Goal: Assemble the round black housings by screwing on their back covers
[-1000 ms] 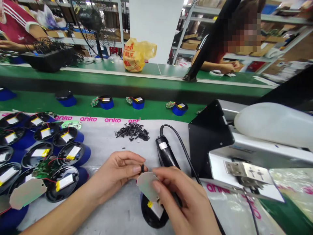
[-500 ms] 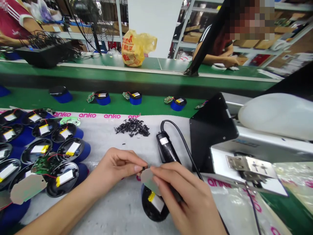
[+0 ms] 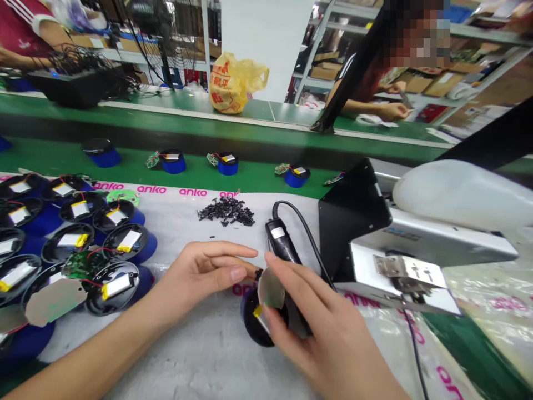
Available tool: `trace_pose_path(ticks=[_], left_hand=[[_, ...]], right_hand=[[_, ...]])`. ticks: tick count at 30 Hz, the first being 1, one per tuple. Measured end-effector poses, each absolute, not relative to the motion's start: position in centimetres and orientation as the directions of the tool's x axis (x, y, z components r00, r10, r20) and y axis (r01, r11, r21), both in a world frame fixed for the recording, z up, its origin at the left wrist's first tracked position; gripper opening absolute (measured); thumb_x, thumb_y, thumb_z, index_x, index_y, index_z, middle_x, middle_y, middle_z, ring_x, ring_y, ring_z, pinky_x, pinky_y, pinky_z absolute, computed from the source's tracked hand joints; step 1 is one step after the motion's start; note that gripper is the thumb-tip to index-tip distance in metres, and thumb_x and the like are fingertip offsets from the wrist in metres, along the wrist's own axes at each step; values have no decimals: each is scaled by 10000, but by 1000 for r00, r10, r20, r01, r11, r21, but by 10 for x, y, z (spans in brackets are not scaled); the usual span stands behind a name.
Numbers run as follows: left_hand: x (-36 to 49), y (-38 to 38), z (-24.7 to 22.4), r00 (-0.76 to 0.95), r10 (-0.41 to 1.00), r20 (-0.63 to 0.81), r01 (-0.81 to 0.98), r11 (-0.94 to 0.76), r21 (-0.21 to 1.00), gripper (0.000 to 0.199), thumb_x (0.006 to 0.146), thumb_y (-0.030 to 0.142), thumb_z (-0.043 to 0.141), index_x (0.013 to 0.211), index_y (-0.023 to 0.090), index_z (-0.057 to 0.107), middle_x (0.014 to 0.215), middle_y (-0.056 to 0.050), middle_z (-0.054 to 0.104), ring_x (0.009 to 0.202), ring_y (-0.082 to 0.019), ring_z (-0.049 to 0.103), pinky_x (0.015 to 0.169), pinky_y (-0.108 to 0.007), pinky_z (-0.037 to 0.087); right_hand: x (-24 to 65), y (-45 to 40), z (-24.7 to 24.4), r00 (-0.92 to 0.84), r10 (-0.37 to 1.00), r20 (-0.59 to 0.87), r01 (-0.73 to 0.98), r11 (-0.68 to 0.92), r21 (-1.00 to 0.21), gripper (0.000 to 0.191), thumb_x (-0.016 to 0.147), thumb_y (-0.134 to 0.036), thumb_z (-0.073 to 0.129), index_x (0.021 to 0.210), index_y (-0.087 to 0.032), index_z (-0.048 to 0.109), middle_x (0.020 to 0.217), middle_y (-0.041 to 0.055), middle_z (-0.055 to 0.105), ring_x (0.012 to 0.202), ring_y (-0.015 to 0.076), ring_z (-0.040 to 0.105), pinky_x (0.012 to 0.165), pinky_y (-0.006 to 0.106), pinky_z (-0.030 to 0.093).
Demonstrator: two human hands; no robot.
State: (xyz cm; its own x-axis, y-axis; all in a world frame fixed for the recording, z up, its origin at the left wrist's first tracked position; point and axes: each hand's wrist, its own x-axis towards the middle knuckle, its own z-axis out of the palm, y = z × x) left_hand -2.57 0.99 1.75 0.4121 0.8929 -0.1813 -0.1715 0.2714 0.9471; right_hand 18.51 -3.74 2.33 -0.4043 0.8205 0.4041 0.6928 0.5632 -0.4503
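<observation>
A round, pale circuit board point(image 3: 271, 289) is held by its edges between the thumb and fingers of my right hand point(image 3: 320, 322). My left hand point(image 3: 212, 266) is at its left, thumb and fingertips around a small black part point(image 3: 259, 274) that touches the board's upper left edge. Below the board stands a blue round housing with a black rim point(image 3: 259, 328), a battery with yellow tape inside, partly hidden by my right hand. A black handheld tool point(image 3: 283, 241) with a cable lies just behind my right hand.
Many blue housings with batteries point(image 3: 120, 244) crowd the left side. A pile of small black parts point(image 3: 227, 211) lies behind my hands. At the right stands a metal machine point(image 3: 400, 255). More housings point(image 3: 172, 161) sit on the green belt. Two people are across the bench.
The board has tilted more upright and risen slightly in my right hand. My left index finger has lifted away from the small black part. The view has shifted slightly.
</observation>
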Motion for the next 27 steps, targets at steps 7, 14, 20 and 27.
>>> trace_pose_path(ticks=[7,14,20,27], left_hand=[[-22,-2,16,667,744,-25,298,-237,925,847,632,233,901,1388,367,543,1183,-3,680,1081,-255,608,923,-351,502],[-5,-16,6,649,759,-52,343,-231,911,681,752,231,782,1382,313,536,1248,-52,584,999,-232,651,885,-338,538],[-12,-12,3,687,691,-225,127,191,973,610,696,116,780,1261,295,636,1012,-29,699,856,-209,705,706,-268,576],[-13,-3,3,679,601,-422,66,522,850,485,851,396,693,1289,196,638,853,-67,753,546,-172,714,569,-266,583]], right_hand=[[188,-49,29,-279,920,277,522,387,-760,381,917,-184,576,1281,-297,565,1225,49,638,1090,184,654,926,291,576],[182,-88,7,-71,934,351,555,330,-764,378,907,-223,628,1270,-290,546,1189,82,645,1259,281,560,1095,516,460],[187,-98,-7,-84,943,321,566,310,-764,379,900,-220,625,1263,-283,539,1159,93,650,1255,285,556,1079,532,466],[195,-105,-11,-127,943,307,613,318,-723,427,895,-232,643,1302,-297,532,1250,98,619,1252,258,570,1024,425,533]])
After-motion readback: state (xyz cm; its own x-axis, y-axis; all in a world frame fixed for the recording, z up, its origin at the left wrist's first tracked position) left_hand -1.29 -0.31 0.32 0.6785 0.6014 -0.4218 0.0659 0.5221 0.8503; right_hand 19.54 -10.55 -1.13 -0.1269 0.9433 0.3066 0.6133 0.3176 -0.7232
